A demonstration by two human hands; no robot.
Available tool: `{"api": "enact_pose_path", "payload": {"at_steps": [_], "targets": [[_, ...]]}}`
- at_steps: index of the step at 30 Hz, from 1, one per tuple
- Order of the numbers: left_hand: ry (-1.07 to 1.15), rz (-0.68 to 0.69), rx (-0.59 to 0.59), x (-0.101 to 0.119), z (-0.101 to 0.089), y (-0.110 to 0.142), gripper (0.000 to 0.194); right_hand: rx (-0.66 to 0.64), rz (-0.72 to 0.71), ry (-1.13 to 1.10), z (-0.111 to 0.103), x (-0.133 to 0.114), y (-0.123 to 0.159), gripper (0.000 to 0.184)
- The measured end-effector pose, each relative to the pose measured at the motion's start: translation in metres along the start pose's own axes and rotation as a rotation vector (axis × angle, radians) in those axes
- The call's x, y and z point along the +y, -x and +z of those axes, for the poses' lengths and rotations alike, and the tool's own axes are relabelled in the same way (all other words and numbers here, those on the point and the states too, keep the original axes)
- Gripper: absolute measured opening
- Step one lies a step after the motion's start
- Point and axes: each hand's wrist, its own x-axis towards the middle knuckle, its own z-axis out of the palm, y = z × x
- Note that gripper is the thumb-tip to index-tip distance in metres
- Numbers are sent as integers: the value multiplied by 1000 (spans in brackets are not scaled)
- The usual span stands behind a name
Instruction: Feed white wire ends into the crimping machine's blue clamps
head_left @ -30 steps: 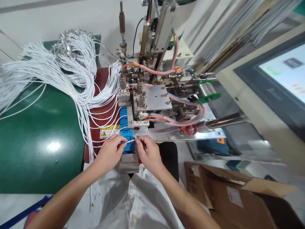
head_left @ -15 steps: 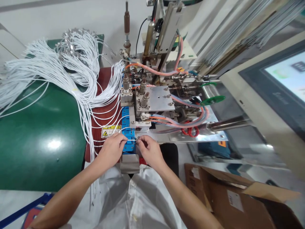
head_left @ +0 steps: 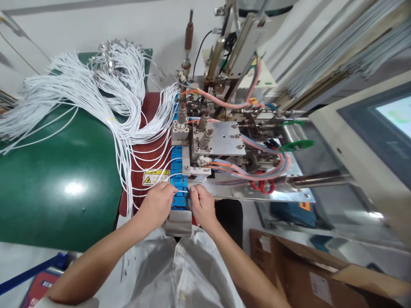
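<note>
My left hand (head_left: 158,203) pinches a white wire (head_left: 182,191) that lies across one of the blue clamp blocks (head_left: 178,166) on the machine's edge. To the right of that block, my right hand (head_left: 203,206) is closed, its thumb and forefinger together at the wire's end. My right fingers hide what they grip there. Other white wires run from the blocks back to a large bundle of white wires (head_left: 123,128) on the left, which has small metal ends at the back.
A green tabletop (head_left: 58,179) and a dark red board (head_left: 147,149) with a yellow warning label (head_left: 156,177) lie left. Behind my hands stands the machine, with its metal plate (head_left: 221,137), orange hoses and a wire spool (head_left: 297,146). A screen (head_left: 379,115) and cardboard box (head_left: 298,273) are right.
The view has shifted, so the machine appears further right. My right fingers have curled in more tightly at the wire's end. My left hand keeps its pinch on the wire.
</note>
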Motion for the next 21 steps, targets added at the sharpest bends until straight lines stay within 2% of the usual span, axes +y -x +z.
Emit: {"api": "enact_pose_path", "payload": {"at_steps": [4, 6, 11, 14, 16, 19, 21], "targets": [[-184, 21, -21, 7, -3, 2, 20, -41, 85, -73, 2, 2, 3, 37], [-190, 29, -36, 7, -3, 3, 21, -53, 122, -102, -3, 3, 1, 37], [-148, 135, -82, -1, -7, 10, 29, 130, 259, -330, -23, 9, -1, 39], [-179, 240, -129, -4, -25, 16, 31, 165, 301, -464, -35, 12, 1, 41], [-179, 282, -224, -5, -44, 21, 27, 164, 311, -515, -42, 12, 3, 39], [-229, 255, -449, -9, -72, 32, 18, 157, 314, -557, -49, 11, 5, 39], [-253, 238, -585, -14, -83, 41, 9, 151, 303, -569, -50, 9, 5, 40]]}}
